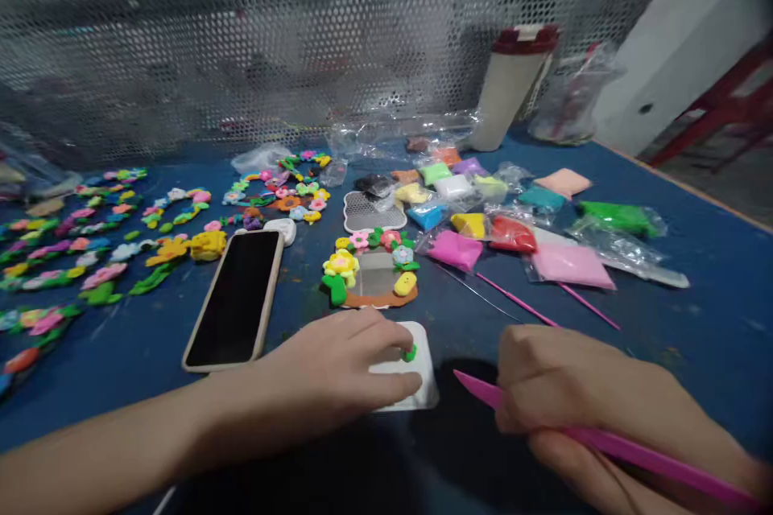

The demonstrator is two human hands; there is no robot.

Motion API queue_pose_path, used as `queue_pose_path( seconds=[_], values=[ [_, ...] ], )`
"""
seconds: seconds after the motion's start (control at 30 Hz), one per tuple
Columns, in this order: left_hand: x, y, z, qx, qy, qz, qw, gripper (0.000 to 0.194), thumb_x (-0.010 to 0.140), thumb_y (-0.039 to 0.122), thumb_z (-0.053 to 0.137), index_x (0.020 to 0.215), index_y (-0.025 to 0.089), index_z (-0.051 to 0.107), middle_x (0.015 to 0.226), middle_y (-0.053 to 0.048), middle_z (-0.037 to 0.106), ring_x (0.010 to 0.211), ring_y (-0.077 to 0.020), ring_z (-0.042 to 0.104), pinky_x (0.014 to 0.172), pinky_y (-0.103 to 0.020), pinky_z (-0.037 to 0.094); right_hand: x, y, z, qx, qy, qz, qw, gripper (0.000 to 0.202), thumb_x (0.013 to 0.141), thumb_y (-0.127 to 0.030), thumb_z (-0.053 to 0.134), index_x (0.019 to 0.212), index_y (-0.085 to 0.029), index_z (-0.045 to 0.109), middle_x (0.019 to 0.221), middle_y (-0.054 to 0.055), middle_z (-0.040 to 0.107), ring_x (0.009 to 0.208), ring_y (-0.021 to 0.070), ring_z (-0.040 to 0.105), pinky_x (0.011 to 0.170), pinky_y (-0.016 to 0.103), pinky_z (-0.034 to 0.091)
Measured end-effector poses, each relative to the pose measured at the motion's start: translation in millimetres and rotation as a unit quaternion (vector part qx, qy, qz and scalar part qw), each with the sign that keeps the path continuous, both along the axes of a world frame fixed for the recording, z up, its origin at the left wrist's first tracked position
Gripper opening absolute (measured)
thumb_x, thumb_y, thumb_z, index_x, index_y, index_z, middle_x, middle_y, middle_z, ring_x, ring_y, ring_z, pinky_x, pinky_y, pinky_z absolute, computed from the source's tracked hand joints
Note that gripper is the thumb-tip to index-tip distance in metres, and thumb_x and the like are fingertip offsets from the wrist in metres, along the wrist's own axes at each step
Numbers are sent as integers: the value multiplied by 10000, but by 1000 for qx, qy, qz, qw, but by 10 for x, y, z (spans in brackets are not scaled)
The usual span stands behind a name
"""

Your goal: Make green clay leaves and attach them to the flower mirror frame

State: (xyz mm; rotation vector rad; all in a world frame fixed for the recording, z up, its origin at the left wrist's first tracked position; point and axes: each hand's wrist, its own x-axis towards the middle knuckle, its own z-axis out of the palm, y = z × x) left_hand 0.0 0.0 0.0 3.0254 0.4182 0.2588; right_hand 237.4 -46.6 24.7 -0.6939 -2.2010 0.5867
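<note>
Spreading the left hand (347,362) over a white board (427,374) at the lower centre of the frame, with thumb and forefinger parted rather than pinching. Setting the forefinger right by a small green piece (410,354) on that board, but leaving actual contact hard to tell. Probably steadying the board, or guarding the piece against slipping. Closing the right hand (561,394) around a pink tool (640,455) at the lower right, aiming the narrow tip leftward, just short of the board. Gripping nearer the tip than the far end, perhaps for finer control, and letting the long handle run back toward the lower right corner.

Seeing, just above the board, a flower-trimmed frame (378,299), apparently within easy reach. Having a phone (237,298) lying dark-screened beyond the left forearm. Finding colourful packets (573,264) crowding the centre right, probably wrapped for separating the colours, with thin pink sticks (519,299) lying in front. Noticing rows of flower pieces (104,277) filling the left side, perhaps spaced out against sticking together.

Working on a dark blue counter (713,306) with faint stains. Facing a perforated metal panel (271,48) across the top, with a pale tumbler (513,88) standing before it at the upper right. Glimpsing a white wall (658,40) and red furniture (718,113) beyond, at the right edge.
</note>
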Motion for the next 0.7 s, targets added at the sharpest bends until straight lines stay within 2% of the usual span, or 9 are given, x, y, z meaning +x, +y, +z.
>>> queue_pose_path(
  seconds=[0.1, 0.2, 0.33, 0.47, 0.6, 0.7],
  values=[
    [-8, -10, -18, -44, 16, 30, 998, 164, 931, 177, 479, 1027, 240, 596, 1106, -1, 584, 944, -153, 525, 765, -217, 367, 12, 1, -1, 5, 17, -2, 1000, 223, 978, -282, 382, 872, -200, 561, 577, -7, 590, 522, 106, 535, 516, 216, 443],
    [-13, -14, -32, -59, 6, 53, 997, 144, 941, 248, 481, 1011, 213, 602, 1048, -8, 612, 925, -149, 541, 735, -206, 382, 18, 15, -27, -8, 13, -1, 1000, 145, 922, -146, 435, 927, -191, 573, 632, -8, 607, 556, 104, 550, 533, 206, 457],
    [-19, -14, -46, -40, -31, 57, 997, 230, 944, 335, 469, 1002, 174, 622, 988, -57, 627, 862, -168, 554, 736, -244, 407, -3, 31, -96, -56, -13, -20, 998, 256, 803, 3, 462, 947, -171, 581, 763, 5, 650, 674, 90, 596, 609, 165, 484],
    [-35, -25, -50, -39, -46, 66, 996, 198, 919, 322, 521, 1001, 169, 617, 979, -66, 631, 835, -160, 561, 719, -243, 426, -45, 22, -189, -91, -43, -25, 995, 240, 831, -5, 474, 952, -169, 601, 820, 10, 668, 749, 96, 611, 695, 167, 489],
    [-54, -36, -77, -47, -54, 87, 994, 176, 911, 303, 540, 1021, 188, 615, 968, -52, 626, 818, -149, 554, 685, -228, 427, -75, 10, -293, -85, -52, 8, 995, 258, 841, -8, 486, 999, -175, 604, 852, 6, 674, 766, 99, 595, 720, 163, 479],
    [-61, -30, -123, -27, -65, 81, 994, 169, 927, 280, 508, 1027, 204, 621, 956, -41, 629, 806, -148, 544, 662, -235, 403, -92, 1, -358, -64, -36, 27, 997, 294, 847, -8, 483, 1069, -177, 578, 913, 14, 668, 815, 102, 584, 767, 167, 468]
  ],
)
